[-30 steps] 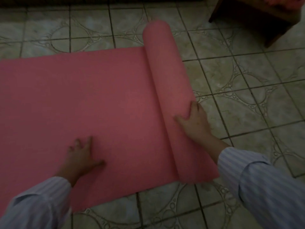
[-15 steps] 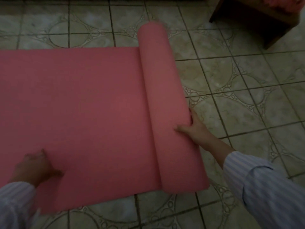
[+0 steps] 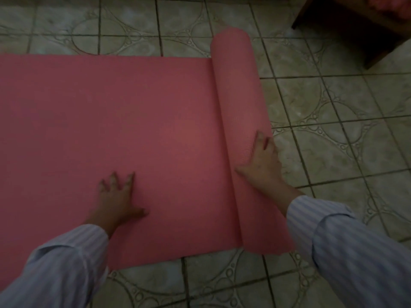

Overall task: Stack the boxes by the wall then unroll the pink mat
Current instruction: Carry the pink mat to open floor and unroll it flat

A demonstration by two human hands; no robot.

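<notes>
The pink mat (image 3: 111, 130) lies partly unrolled on the tiled floor, its flat part stretching to the left edge of the view. Its still-rolled part (image 3: 240, 96) runs from the far end to the near end at the flat part's right side. My left hand (image 3: 117, 196) presses flat on the unrolled mat near its front edge, fingers spread. My right hand (image 3: 260, 163) rests on top of the roll, palm down, fingers draped over its right side. No boxes are in view.
Patterned grey floor tiles (image 3: 333, 130) surround the mat. A dark wooden piece of furniture (image 3: 355, 30) stands at the far right with something pink (image 3: 391, 5) on it. Striped light-blue sleeves cover both arms.
The roll has moved to the right and more mat lies flat. My left hand has moved right and forward along the flat mat, fingers now spread.
</notes>
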